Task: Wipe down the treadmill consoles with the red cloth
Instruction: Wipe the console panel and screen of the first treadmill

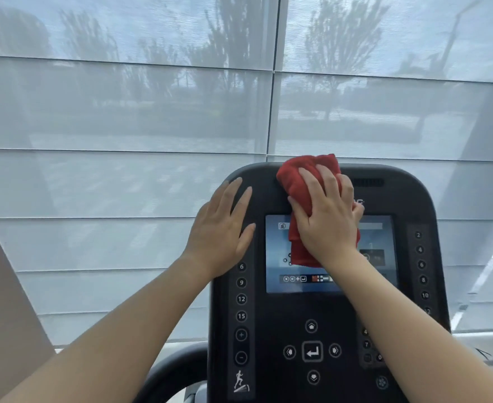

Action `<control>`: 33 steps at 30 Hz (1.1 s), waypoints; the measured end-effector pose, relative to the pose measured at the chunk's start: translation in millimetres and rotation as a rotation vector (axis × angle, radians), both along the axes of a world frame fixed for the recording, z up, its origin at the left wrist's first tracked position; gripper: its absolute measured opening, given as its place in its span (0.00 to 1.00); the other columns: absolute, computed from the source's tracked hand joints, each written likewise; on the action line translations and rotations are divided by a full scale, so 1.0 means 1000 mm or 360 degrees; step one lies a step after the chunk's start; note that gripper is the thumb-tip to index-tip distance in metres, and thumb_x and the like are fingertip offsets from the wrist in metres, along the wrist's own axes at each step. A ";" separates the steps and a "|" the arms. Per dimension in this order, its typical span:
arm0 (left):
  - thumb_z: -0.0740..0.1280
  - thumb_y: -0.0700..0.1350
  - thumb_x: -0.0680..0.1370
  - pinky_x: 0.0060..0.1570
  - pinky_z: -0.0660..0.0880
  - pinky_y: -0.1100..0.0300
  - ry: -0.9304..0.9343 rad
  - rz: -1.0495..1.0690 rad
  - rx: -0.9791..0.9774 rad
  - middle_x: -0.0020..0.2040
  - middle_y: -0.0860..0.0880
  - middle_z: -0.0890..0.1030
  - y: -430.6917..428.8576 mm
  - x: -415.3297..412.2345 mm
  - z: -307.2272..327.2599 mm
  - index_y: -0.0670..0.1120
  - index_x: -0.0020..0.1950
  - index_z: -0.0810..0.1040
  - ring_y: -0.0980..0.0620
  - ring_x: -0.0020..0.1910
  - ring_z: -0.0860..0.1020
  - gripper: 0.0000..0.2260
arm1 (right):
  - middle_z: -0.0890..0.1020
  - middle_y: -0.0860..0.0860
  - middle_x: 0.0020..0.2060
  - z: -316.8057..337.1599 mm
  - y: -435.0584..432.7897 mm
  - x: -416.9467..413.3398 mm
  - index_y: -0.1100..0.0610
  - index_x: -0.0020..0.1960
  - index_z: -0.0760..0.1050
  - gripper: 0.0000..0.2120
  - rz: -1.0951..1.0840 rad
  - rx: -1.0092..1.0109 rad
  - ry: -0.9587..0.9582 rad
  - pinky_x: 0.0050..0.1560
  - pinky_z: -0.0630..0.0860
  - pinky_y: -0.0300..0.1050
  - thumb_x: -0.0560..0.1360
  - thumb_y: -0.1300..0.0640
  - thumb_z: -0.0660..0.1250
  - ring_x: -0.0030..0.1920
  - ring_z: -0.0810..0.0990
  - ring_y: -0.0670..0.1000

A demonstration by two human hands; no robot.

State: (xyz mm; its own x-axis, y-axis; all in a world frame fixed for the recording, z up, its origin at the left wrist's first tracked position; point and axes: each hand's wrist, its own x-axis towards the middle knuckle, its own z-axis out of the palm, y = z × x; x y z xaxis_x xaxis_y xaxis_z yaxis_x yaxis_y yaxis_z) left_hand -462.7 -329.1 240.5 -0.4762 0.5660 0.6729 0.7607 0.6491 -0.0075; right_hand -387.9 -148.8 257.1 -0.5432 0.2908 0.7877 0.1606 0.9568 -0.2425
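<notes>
A dark treadmill console (320, 315) fills the lower middle of the view, with a lit screen (280, 257) and button columns on both sides. My right hand (326, 216) presses a bunched red cloth (294, 181) flat against the console's upper part, over the top of the screen. Part of the cloth hangs below my palm across the screen. My left hand (222, 228) lies flat with fingers spread on the console's upper left edge, holding nothing.
Behind the console is a large window covered by a sheer grey blind (152, 126), with trees showing faintly through it. A curved dark handlebar (169, 370) runs at the lower left. A beige surface (1, 301) stands at the far left edge.
</notes>
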 end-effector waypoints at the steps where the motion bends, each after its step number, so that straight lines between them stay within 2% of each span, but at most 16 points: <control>1: 0.52 0.54 0.76 0.62 0.68 0.47 0.0013 0.0006 -0.0033 0.73 0.42 0.61 0.005 0.000 0.008 0.41 0.72 0.62 0.44 0.71 0.59 0.28 | 0.64 0.49 0.71 0.005 0.002 -0.002 0.46 0.70 0.64 0.22 -0.0014 -0.0060 0.0001 0.59 0.62 0.69 0.77 0.43 0.59 0.70 0.57 0.57; 3: 0.52 0.54 0.76 0.63 0.67 0.48 0.0005 0.0020 -0.0030 0.73 0.44 0.61 0.014 -0.001 0.022 0.41 0.72 0.62 0.46 0.71 0.59 0.28 | 0.64 0.50 0.71 0.007 0.002 -0.001 0.46 0.71 0.64 0.23 -0.0032 -0.0099 0.0019 0.59 0.62 0.69 0.77 0.43 0.59 0.70 0.56 0.57; 8: 0.56 0.53 0.77 0.67 0.62 0.48 -0.0035 0.0025 0.0035 0.74 0.46 0.59 0.023 -0.001 0.025 0.42 0.74 0.58 0.47 0.73 0.56 0.28 | 0.68 0.51 0.68 -0.024 -0.002 0.015 0.46 0.69 0.64 0.23 -0.0045 0.0043 0.0017 0.53 0.66 0.67 0.75 0.41 0.54 0.68 0.60 0.58; 11: 0.55 0.55 0.76 0.69 0.59 0.47 -0.0031 0.0076 0.0006 0.75 0.44 0.57 0.026 0.000 0.021 0.42 0.75 0.55 0.46 0.73 0.54 0.30 | 0.67 0.50 0.69 -0.008 0.006 0.009 0.46 0.69 0.64 0.23 -0.0048 0.0028 0.0026 0.55 0.65 0.67 0.76 0.41 0.56 0.69 0.59 0.57; 15: 0.54 0.56 0.75 0.67 0.61 0.44 -0.0011 0.0111 0.0013 0.71 0.40 0.62 0.032 0.004 0.028 0.39 0.72 0.61 0.41 0.70 0.60 0.30 | 0.64 0.50 0.71 0.014 0.011 0.000 0.46 0.71 0.62 0.23 -0.0043 -0.0080 -0.0026 0.58 0.62 0.67 0.78 0.44 0.58 0.71 0.57 0.58; 18: 0.54 0.55 0.75 0.66 0.63 0.41 0.0061 0.0045 -0.0052 0.70 0.41 0.65 0.039 0.007 0.031 0.41 0.70 0.65 0.42 0.70 0.63 0.28 | 0.67 0.51 0.69 -0.003 0.014 0.013 0.46 0.69 0.64 0.22 -0.0052 0.0053 -0.0022 0.53 0.66 0.67 0.77 0.43 0.56 0.68 0.60 0.59; 21: 0.55 0.55 0.75 0.65 0.63 0.39 0.0107 -0.0027 -0.0141 0.72 0.43 0.65 0.049 0.011 0.031 0.43 0.71 0.66 0.44 0.71 0.63 0.27 | 0.68 0.50 0.68 -0.019 0.030 0.024 0.46 0.68 0.65 0.23 -0.0106 0.0082 -0.0031 0.51 0.68 0.66 0.76 0.42 0.54 0.67 0.62 0.58; 24: 0.56 0.55 0.76 0.69 0.58 0.41 0.0098 -0.0017 -0.0162 0.74 0.46 0.61 0.062 0.015 0.033 0.44 0.73 0.62 0.47 0.73 0.58 0.27 | 0.66 0.50 0.70 -0.001 0.050 0.021 0.46 0.70 0.64 0.22 -0.0146 -0.0054 0.0022 0.55 0.64 0.67 0.77 0.43 0.58 0.69 0.58 0.57; 27: 0.57 0.55 0.77 0.70 0.52 0.41 0.0064 0.0050 -0.0137 0.74 0.48 0.60 0.078 0.016 0.040 0.46 0.74 0.59 0.49 0.73 0.55 0.28 | 0.63 0.49 0.72 0.018 0.061 0.015 0.45 0.71 0.61 0.23 -0.0135 -0.0145 -0.0030 0.60 0.61 0.68 0.78 0.42 0.57 0.71 0.55 0.57; 31: 0.58 0.55 0.76 0.69 0.51 0.41 0.0031 0.0083 -0.0034 0.72 0.49 0.63 0.092 0.021 0.045 0.45 0.73 0.60 0.49 0.72 0.58 0.28 | 0.67 0.51 0.69 0.004 0.067 0.026 0.46 0.69 0.64 0.22 -0.0099 0.0009 0.0006 0.54 0.66 0.67 0.77 0.43 0.58 0.68 0.60 0.58; 33: 0.57 0.55 0.77 0.70 0.49 0.42 0.0016 0.0098 -0.0033 0.73 0.49 0.60 0.094 0.023 0.043 0.46 0.74 0.57 0.49 0.73 0.55 0.28 | 0.69 0.51 0.68 -0.008 0.069 0.033 0.47 0.68 0.66 0.22 -0.0115 0.0063 0.0002 0.52 0.68 0.66 0.76 0.42 0.56 0.67 0.62 0.58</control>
State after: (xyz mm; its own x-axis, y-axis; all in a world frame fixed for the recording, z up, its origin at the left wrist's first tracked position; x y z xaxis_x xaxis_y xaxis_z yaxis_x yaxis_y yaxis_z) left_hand -439.3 -235.4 283.4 -0.5036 0.5496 0.6666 0.7192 0.6942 -0.0289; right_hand -355.3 -79.7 248.6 -0.5207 0.2981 0.8000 0.2296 0.9514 -0.2051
